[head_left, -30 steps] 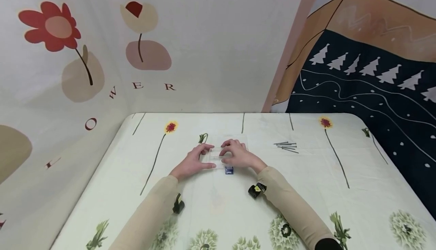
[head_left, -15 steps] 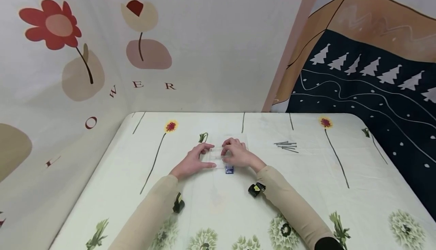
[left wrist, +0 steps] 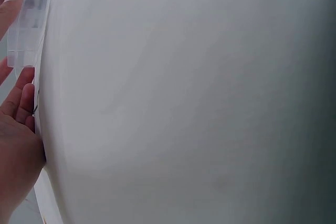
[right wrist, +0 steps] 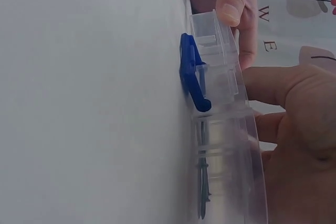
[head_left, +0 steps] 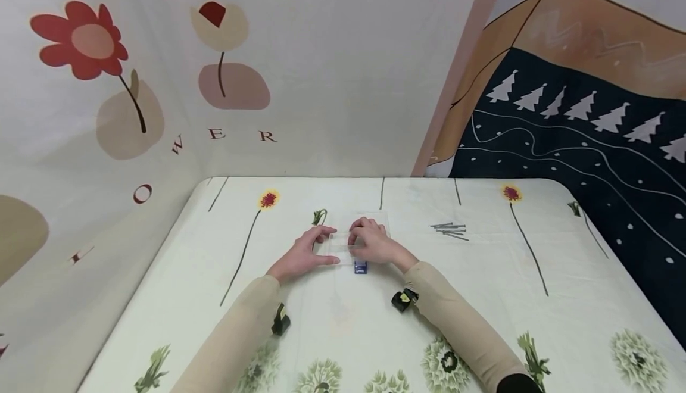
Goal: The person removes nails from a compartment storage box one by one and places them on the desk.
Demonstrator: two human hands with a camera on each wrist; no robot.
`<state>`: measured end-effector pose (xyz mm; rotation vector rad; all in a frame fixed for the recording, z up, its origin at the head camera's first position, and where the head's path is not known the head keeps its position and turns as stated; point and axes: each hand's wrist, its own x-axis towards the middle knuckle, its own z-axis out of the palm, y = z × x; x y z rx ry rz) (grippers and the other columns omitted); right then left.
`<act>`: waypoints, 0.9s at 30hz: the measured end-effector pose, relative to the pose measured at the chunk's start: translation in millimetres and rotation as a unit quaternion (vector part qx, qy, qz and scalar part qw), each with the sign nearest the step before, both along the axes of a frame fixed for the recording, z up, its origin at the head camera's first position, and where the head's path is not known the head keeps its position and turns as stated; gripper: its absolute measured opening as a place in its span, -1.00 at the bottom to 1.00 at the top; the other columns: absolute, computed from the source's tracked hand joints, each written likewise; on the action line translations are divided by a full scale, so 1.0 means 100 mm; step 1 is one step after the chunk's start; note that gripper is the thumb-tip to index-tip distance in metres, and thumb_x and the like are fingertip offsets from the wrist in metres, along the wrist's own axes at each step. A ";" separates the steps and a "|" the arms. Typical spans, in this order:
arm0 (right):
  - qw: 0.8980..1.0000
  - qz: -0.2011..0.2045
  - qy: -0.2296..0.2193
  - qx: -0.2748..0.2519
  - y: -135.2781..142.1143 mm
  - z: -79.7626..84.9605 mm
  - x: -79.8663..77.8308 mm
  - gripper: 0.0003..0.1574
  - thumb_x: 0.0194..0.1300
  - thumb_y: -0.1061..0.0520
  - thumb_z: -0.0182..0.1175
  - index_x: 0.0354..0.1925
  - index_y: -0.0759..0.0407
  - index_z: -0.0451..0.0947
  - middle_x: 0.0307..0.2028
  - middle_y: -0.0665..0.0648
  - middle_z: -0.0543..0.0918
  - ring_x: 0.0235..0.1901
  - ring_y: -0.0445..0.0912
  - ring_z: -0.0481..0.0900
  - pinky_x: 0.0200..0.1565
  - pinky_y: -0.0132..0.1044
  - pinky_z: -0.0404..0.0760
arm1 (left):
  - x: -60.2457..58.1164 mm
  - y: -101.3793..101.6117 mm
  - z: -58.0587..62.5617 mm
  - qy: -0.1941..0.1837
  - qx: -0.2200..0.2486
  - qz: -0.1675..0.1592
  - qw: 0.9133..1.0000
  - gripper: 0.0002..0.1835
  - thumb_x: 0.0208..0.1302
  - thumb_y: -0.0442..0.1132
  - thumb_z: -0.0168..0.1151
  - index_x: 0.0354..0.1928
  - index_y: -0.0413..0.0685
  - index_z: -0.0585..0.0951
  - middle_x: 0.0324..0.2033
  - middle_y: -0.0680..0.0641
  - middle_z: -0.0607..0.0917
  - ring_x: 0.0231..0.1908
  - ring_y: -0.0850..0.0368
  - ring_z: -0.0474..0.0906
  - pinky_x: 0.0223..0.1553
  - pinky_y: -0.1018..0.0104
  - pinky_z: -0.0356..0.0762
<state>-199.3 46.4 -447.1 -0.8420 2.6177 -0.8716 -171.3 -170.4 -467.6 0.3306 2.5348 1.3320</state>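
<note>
A clear plastic compartment box (head_left: 343, 256) sits on the cloth-covered table (head_left: 337, 315). My left hand (head_left: 301, 257) holds its left end, thumb at the front corner and fingers at the back; the left wrist view shows the box (left wrist: 29, 30) between them. Over the box's middle, my right hand (head_left: 373, 243) has bent fingers reaching down to it; whether they pinch anything is hidden. A blue latch-like piece (right wrist: 191, 72) hangs at the box's front side. Dark nails (right wrist: 203, 177) show through the clear plastic in the right wrist view; whether inside or beyond it, I cannot tell.
Several loose grey nails (head_left: 450, 230) lie on the cloth to the right of the box. Behind the table hangs a printed curtain (head_left: 343, 83). A black wrist camera (head_left: 403, 299) sits at the right forearm, another (head_left: 281, 320) at the left.
My right hand has shifted very slightly to the right over the box. The left hand keeps its hold, and the box and loose nails stay in place.
</note>
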 end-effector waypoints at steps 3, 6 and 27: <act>1.000 0.005 0.002 -0.023 0.04 -0.01 -0.01 -0.81 0.19 0.21 0.31 -0.18 0.17 0.65 0.11 0.21 0.42 0.15 0.11 0.28 0.12 0.06 0.18 | 0.00 0.00 -0.01 0.001 -0.002 0.002 1.000 -0.29 0.05 -0.07 0.51 0.27 0.08 0.44 0.11 0.03 0.47 0.06 0.04 0.31 0.07 0.02 0.26; 0.999 0.015 0.006 -0.038 0.07 -0.01 -0.01 -0.75 0.18 0.22 0.31 -0.14 0.25 0.68 0.15 0.23 0.43 0.18 0.15 0.29 0.16 0.09 0.17 | 0.00 0.00 -0.02 -0.001 0.000 0.005 1.000 -0.28 0.04 -0.08 0.51 0.27 0.09 0.45 0.10 0.03 0.47 0.07 0.04 0.31 0.08 0.01 0.25; 1.000 -0.026 0.006 -0.013 -0.04 -0.05 0.00 -0.95 0.13 0.25 0.32 -0.38 0.12 0.64 0.02 0.10 0.45 0.08 0.06 0.31 0.08 0.08 0.14 | 0.00 -0.01 -0.02 0.000 -0.002 0.003 1.000 -0.29 0.03 -0.05 0.52 0.25 0.11 0.45 0.09 0.04 0.47 0.05 0.06 0.31 0.07 0.06 0.25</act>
